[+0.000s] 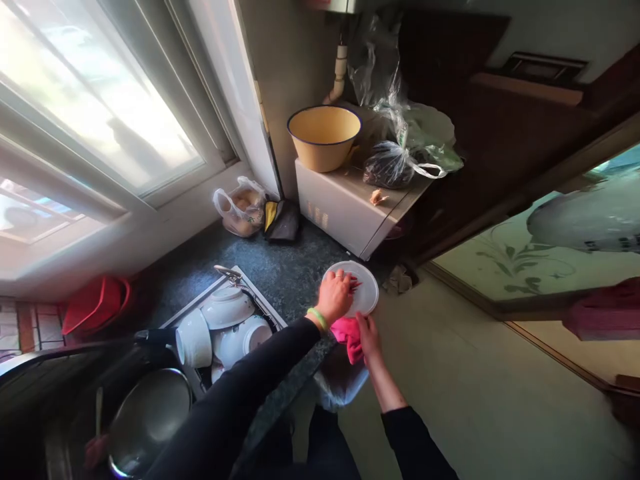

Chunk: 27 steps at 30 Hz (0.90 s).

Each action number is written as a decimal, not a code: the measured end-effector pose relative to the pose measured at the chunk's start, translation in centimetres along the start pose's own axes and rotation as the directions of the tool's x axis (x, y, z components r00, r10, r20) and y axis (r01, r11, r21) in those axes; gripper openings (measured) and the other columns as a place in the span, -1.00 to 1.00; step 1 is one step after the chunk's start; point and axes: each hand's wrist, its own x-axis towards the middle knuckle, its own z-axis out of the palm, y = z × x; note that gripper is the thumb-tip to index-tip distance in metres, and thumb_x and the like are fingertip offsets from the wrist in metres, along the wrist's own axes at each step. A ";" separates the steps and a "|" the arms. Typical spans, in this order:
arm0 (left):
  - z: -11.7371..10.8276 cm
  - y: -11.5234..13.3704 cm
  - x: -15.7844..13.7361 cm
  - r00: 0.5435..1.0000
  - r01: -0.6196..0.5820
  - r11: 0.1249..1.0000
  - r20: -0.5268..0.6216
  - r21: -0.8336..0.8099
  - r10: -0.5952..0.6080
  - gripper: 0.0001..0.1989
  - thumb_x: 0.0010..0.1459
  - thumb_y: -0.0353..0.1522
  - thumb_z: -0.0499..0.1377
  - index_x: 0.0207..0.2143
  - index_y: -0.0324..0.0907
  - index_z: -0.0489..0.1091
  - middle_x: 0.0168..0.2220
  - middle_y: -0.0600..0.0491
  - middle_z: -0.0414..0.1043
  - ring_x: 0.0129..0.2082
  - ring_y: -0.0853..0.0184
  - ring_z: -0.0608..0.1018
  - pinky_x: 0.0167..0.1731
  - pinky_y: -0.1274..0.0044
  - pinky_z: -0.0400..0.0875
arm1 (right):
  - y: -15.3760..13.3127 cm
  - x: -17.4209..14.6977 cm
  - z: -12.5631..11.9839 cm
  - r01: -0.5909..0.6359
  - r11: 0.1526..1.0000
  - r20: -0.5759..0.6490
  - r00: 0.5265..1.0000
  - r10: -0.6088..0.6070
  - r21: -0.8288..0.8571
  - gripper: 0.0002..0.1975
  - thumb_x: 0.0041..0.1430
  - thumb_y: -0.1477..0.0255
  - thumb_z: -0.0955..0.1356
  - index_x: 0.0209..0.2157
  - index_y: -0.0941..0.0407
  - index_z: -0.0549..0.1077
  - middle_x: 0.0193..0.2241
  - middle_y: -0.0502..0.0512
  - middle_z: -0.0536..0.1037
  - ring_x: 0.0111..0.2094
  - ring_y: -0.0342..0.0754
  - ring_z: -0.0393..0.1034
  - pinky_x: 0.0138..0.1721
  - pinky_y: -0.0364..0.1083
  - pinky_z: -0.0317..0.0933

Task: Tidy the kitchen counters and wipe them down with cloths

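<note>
My left hand [336, 295], with a green bangle at the wrist, is over a round white plate [370, 293]. Its fingers are curled together around red pointed pieces [355, 283] that look like chillies; they are partly hidden. My right hand [369, 335] grips the near rim of the plate, thumb at the edge. A bright pink cloth [349, 333] hangs just below the plate, against the right hand; whether the fingers hold it too is hidden. Beneath the cloth is a container lined with a clear plastic bag [340, 387], beside the counter edge.
Washed-looking bowls [227, 308] sit in a rack on the dark counter [295, 267], left of my arms. A metal pan [153, 413] is nearer. Behind stand a microwave [330, 207] with a yellow basin [324, 140] and tied bags [387, 167], and a filled plastic bag [243, 207].
</note>
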 end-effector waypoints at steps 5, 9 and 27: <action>0.3 0.4 0.5 1.000 0.013 0.998 0.018 0.062 -0.014 -0.63 0.24 -0.48 0.07 0.08 -0.24 0.41 -0.01 -0.16 0.45 -0.04 0.09 0.43 0.01 0.30 0.39 | -0.4 1.2 0.2 0.064 0.998 0.074 0.995 -0.065 0.018 -0.49 0.02 -0.06 0.39 -0.28 0.11 0.55 -0.31 0.12 0.67 -0.28 0.04 0.55 -0.33 -0.11 0.37; 0.8 0.4 0.9 0.997 0.075 0.989 0.012 0.127 -0.077 -0.74 0.23 -0.48 0.06 -0.05 -0.26 0.43 -0.07 -0.19 0.43 -0.06 0.06 0.43 -0.11 0.30 0.40 | -0.9 1.7 0.6 0.090 0.996 0.139 0.986 -0.087 -0.019 -0.49 0.02 -0.07 0.39 -0.30 0.11 0.56 -0.33 0.15 0.67 -0.27 0.08 0.56 -0.30 -0.08 0.38; 0.4 -1.5 1.0 0.988 0.151 0.986 0.013 0.066 -0.152 -0.78 0.38 -0.46 -0.04 -0.08 -0.26 0.37 -0.11 -0.23 0.43 -0.08 0.06 0.51 -0.11 0.33 0.37 | -2.2 2.0 1.9 0.079 0.997 0.214 0.974 -0.073 -0.020 -0.44 -0.03 -0.10 0.42 -0.29 0.13 0.58 -0.33 0.20 0.69 -0.25 0.14 0.55 -0.23 -0.03 0.36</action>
